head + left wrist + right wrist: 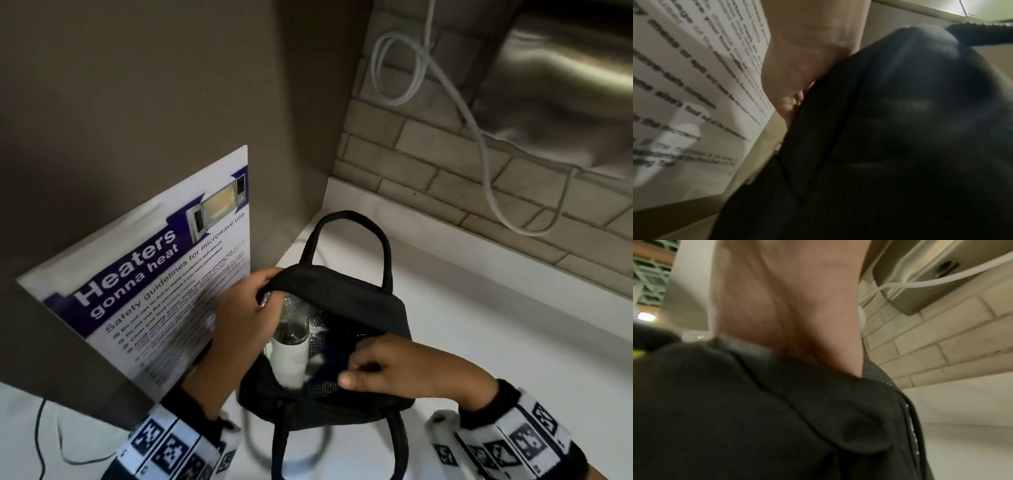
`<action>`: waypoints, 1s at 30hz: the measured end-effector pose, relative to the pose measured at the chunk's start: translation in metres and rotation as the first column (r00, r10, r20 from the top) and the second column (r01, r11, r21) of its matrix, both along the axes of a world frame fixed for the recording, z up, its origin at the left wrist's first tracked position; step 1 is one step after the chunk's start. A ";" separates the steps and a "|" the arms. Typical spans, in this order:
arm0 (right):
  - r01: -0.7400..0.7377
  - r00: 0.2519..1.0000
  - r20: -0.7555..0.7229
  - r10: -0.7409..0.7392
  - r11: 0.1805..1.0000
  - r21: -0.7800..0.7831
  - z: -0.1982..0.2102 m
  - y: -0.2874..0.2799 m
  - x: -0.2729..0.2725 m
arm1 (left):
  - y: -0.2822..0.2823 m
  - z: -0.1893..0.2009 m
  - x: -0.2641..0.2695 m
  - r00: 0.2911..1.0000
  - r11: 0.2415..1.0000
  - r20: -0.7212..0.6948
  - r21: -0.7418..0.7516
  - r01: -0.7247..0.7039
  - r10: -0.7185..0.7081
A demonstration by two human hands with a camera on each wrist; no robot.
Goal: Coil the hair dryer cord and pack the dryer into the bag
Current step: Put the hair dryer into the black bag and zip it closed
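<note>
A black bag [346, 291] with two loop handles stands with its mouth wide on the white counter [496, 342]. Inside it, against the silver lining, stands the dryer [291, 349], a white barrel with a clear, shiny upper end. My left hand [246, 308] grips the bag's far-left rim, fingers curled over the fabric. My right hand [387, 366] holds the near-right rim, fingers dipping inside and thumb outside. The left wrist view shows my left hand [807, 56] against the dark bag [890, 146]. The right wrist view shows my right hand [787, 305] sinking behind the bag [756, 418]. The dryer's cord is hidden.
A microwave safety poster [164, 274] leans on the brown panel just left of the bag. A white cable [479, 137] hangs looped over the tiled wall below a steel appliance [565, 85]. A thin dark wire [44, 442] lies on the counter at lower left.
</note>
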State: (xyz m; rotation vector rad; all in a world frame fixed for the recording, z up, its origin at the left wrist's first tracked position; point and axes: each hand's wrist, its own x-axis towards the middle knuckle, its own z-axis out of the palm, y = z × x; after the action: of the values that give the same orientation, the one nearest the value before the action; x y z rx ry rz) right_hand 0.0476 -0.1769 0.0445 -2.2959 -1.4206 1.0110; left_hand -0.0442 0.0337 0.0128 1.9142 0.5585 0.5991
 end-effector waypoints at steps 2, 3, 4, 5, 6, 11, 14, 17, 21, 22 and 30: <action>0.075 0.997 0.005 -0.077 0.979 0.191 0.007 -0.004 -0.003 | -0.002 0.001 0.001 0.999 1.000 0.028 0.000 -0.016 0.016; 0.138 0.987 0.035 -0.160 0.930 0.341 0.009 -0.006 -0.005 | -0.002 0.002 0.001 0.999 1.000 0.044 0.002 -0.023 0.023; 0.203 0.963 0.059 -0.263 0.851 0.485 0.011 -0.008 -0.007 | -0.002 0.002 0.002 0.998 0.999 0.051 -0.001 -0.032 0.032; 0.257 0.932 0.056 -0.358 0.762 0.594 0.013 -0.010 -0.009 | -0.002 0.002 0.001 0.997 0.999 0.065 -0.008 -0.038 0.039; 0.296 0.907 0.034 -0.421 0.691 0.659 0.014 -0.011 -0.011 | -0.002 0.002 0.001 0.996 0.999 0.081 -0.011 -0.040 0.041; 0.262 0.865 0.131 -0.485 0.656 0.708 0.001 -0.013 -0.017 | -0.002 0.000 -0.002 0.999 0.998 -0.015 0.049 0.039 -0.038; 0.278 0.799 0.178 -0.574 0.615 0.738 -0.004 -0.015 -0.016 | 0.007 -0.001 -0.010 0.964 0.998 -0.263 0.042 0.045 -0.033; 0.338 0.677 0.183 -0.712 0.523 0.782 -0.014 -0.012 -0.019 | 0.014 0.000 -0.017 0.802 0.982 -0.586 0.054 0.181 -0.116; 0.316 0.582 0.216 -0.784 0.463 0.828 -0.023 -0.001 -0.026 | 0.017 0.002 -0.018 0.778 0.910 -0.574 -0.415 -0.008 -0.255; 0.305 0.575 0.217 -0.789 0.452 0.838 -0.024 0.001 -0.028 | 0.018 0.001 -0.017 0.785 0.889 -0.555 -0.457 -0.012 -0.274; 0.277 0.690 0.168 -0.704 0.471 0.838 -0.013 0.001 -0.035 | 0.001 -0.011 -0.023 0.885 0.828 -0.343 -0.554 0.081 -0.316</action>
State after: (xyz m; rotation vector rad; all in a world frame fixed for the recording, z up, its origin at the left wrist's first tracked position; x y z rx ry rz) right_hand 0.0126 -0.1757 0.0314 -2.0794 -0.8587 -0.4020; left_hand -0.0669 0.0349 0.0021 1.5350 0.6948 -0.1272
